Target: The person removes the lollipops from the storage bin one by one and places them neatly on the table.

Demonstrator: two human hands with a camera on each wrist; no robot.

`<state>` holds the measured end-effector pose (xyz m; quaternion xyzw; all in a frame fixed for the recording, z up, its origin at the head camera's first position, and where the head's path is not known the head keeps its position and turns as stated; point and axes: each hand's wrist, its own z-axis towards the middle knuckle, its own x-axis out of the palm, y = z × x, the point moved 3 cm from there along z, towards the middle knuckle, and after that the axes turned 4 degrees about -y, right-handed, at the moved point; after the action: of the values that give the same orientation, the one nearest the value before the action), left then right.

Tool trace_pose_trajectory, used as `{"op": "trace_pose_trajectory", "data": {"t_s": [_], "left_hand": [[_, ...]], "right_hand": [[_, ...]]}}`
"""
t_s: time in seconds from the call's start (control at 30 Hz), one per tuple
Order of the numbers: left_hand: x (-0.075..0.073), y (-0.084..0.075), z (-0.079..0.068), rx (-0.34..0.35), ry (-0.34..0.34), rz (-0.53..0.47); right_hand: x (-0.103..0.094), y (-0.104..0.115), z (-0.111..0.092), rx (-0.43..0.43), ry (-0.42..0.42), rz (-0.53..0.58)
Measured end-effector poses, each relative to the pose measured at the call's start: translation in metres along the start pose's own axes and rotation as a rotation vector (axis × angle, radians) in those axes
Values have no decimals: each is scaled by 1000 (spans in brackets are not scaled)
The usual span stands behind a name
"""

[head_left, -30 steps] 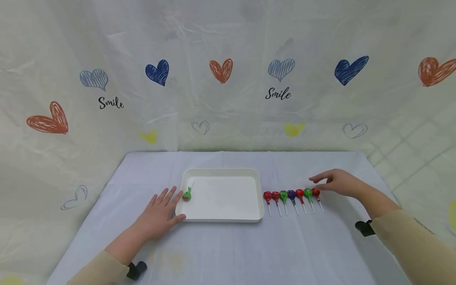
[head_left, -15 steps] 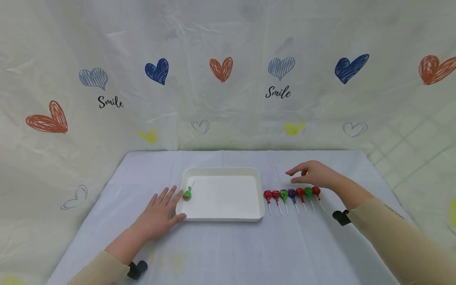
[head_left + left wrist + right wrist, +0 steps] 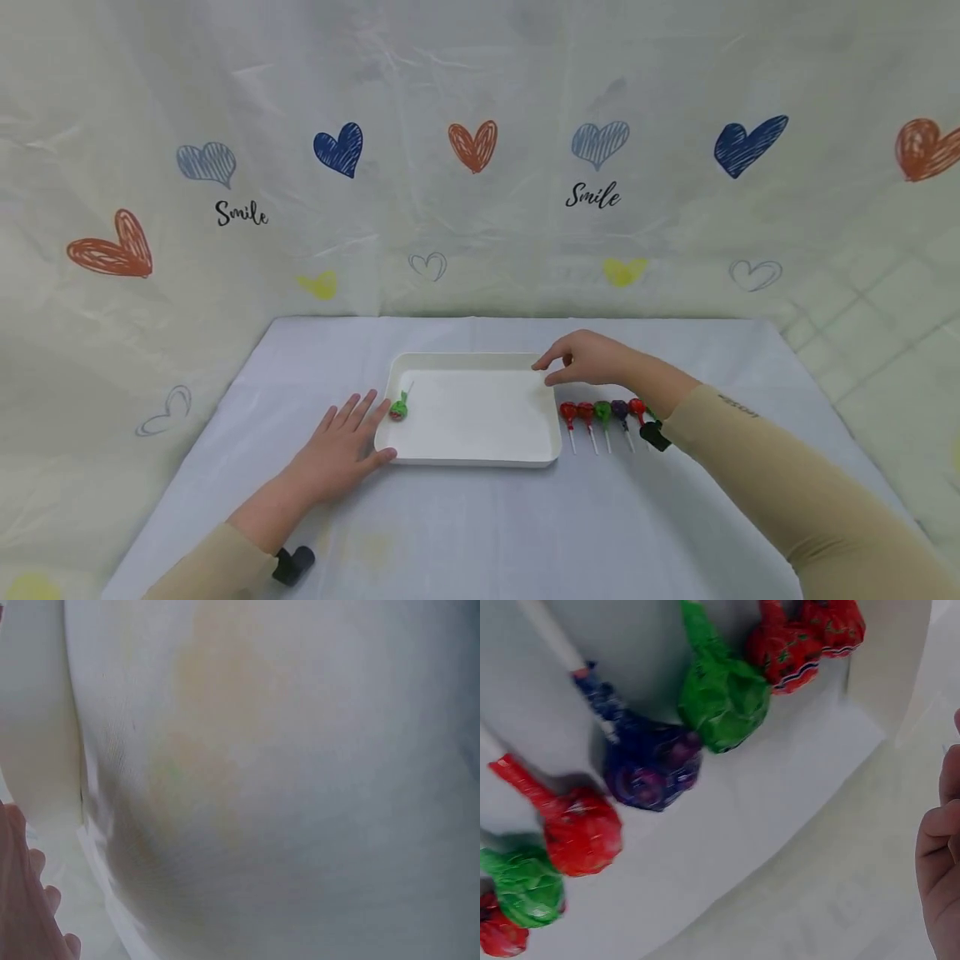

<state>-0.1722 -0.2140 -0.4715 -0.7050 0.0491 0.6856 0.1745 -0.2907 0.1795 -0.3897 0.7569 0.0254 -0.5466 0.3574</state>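
Observation:
A shallow white tray [image 3: 472,460] lies on the table, with one green-wrapped lollipop [image 3: 398,409] inside at its left. My left hand [image 3: 337,454] is spread flat at the tray's left edge, fingertips and thumb against the rim. At the tray's far right corner hovers my right hand [image 3: 588,358], its fingers loosely bent and nothing seen between them. Right of the tray runs a row of wrapped lollipops: red ones, a green lollipop [image 3: 724,701], a purple lollipop [image 3: 652,761] and others. My right forearm hides the row's right end in the head view.
A white cloth [image 3: 450,533] covers the table, faintly stained yellowish near the front. Behind it hangs a pale backdrop [image 3: 510,242] printed with hearts and "Smile". Dark wrist cameras sit at both sleeves.
My right hand has moved left, from above the right end of the lollipop row to the tray's far right corner. My left hand and the lollipops have stayed in place.

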Motion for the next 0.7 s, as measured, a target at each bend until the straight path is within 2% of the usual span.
{"op": "trace_pose_trajectory", "data": {"t_s": [0.43,0.7], "left_hand": [[-7,-3,-2,-15,6,8],[0,1,2,-16,-1,5]], "right_hand": [[30,67,62,-127,72,-98],[57,108,94,-201,123,-191]]}}
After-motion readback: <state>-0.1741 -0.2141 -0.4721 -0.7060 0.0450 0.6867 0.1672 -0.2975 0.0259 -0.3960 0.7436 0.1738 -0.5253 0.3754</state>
